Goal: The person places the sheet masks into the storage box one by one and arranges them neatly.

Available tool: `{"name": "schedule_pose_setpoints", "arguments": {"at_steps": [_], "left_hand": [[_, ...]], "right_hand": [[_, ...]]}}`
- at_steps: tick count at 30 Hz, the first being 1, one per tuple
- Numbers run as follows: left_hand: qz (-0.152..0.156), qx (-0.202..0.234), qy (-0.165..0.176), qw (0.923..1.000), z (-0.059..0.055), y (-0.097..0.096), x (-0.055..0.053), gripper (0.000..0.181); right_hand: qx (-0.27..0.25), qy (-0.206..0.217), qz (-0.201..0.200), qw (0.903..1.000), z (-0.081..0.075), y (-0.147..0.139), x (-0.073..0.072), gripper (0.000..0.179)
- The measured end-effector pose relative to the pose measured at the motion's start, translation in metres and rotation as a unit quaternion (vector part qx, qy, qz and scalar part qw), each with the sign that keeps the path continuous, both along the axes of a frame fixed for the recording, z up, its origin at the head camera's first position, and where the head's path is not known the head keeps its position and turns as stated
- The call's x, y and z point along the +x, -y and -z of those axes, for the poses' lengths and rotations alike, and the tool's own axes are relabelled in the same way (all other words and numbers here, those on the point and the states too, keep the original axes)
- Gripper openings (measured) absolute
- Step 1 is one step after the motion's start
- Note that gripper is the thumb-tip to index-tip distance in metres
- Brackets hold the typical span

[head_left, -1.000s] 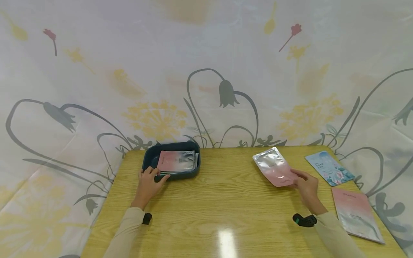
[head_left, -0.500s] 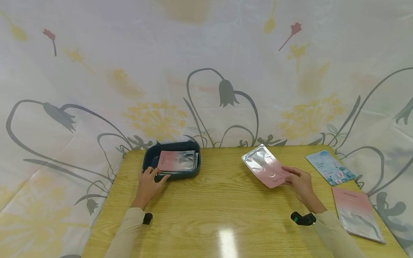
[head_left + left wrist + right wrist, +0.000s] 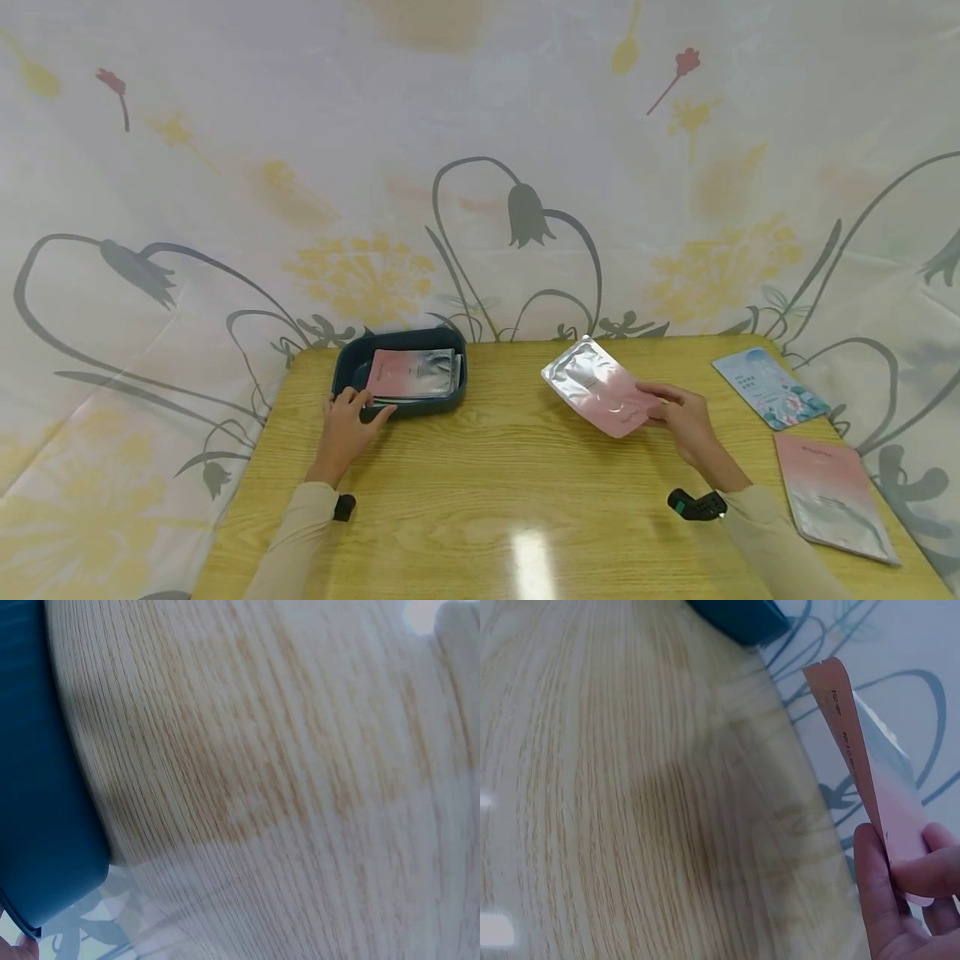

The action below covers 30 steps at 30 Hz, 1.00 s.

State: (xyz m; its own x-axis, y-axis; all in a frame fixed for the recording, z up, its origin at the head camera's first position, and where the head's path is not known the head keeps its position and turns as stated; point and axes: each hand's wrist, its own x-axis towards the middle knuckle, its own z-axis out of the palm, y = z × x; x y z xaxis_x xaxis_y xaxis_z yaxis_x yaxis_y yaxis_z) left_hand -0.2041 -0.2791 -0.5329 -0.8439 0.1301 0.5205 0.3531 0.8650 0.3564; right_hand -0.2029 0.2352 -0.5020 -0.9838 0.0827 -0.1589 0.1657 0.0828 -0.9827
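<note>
In the head view my right hand (image 3: 686, 423) pinches a pink-and-silver face mask sachet (image 3: 596, 387) by its pink end, lifted off the table and tilted. The right wrist view shows the thumb and fingers on both faces of this sachet (image 3: 896, 817). My left hand (image 3: 347, 429) holds the near left corner of a dark blue plastic bin (image 3: 420, 409), fingers curled at the rim and thumb along the front. Inside the bin lies a small stack of sachets, a pink-and-silver sachet (image 3: 408, 374) on top. The bin's outer wall (image 3: 52, 787) fills the left wrist view's left edge.
To the right lie a light blue floral sachet (image 3: 768, 387) and another pink-and-silver sachet (image 3: 836, 496), both flat on the wooden table (image 3: 480, 492). A flower-printed cloth backdrop (image 3: 480, 125) stands behind the table and along both sides.
My right hand has carried the pink-and-silver sachet leftward, towards the middle of the table. The left hand and the bin have stayed in place.
</note>
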Motion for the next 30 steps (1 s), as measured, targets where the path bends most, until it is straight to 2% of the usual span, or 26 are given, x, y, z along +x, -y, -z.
{"name": "schedule_pose_setpoints", "arguments": {"at_steps": [7, 13, 19, 30], "left_hand": [[-0.002, 0.002, 0.004, 1.0000, 0.002, 0.000, -0.001, 0.039], [-0.007, 0.004, 0.008, 0.9999, 0.002, 0.001, 0.000, 0.040], [-0.010, 0.002, 0.011, 0.9999, 0.002, 0.002, 0.000, 0.040], [-0.009, 0.002, 0.007, 0.9999, 0.004, 0.003, -0.002, 0.039]], "right_hand": [[0.004, 0.000, -0.026, 0.9996, -0.005, 0.011, -0.006, 0.044], [-0.025, -0.009, -0.046, 0.9986, -0.009, 0.026, -0.013, 0.043], [-0.021, -0.006, -0.059, 0.9980, -0.012, 0.045, -0.024, 0.042], [-0.046, 0.001, -0.073, 0.9963, -0.021, 0.083, -0.045, 0.041]]}}
